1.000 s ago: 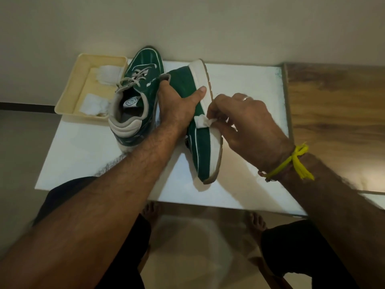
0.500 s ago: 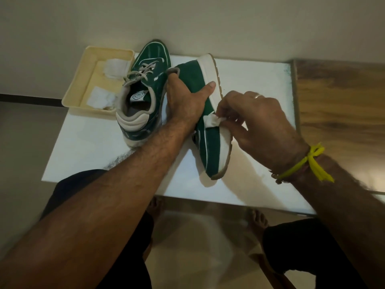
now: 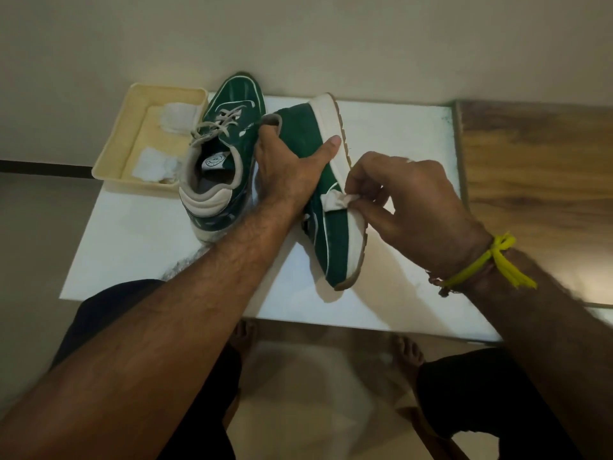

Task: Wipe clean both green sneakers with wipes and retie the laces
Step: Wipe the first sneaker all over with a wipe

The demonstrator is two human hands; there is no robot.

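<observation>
Two green sneakers with white soles are on a white table. The left sneaker stands upright, its grey laces loosely tied. The right sneaker is tipped on its side, sole facing right. My left hand grips its upper, thumb stretched across the green side. My right hand pinches a small white wipe against the sneaker's side near the white sole edge.
A cream tray holding crumpled white wipes sits at the table's back left, touching the upright sneaker. A wooden surface adjoins the table on the right. A wall runs close behind. My bare feet are below the table's front edge.
My right hand has shifted the wipe slightly along the tipped sneaker's side. My left hand keeps the same grip. The view has drifted a little.
</observation>
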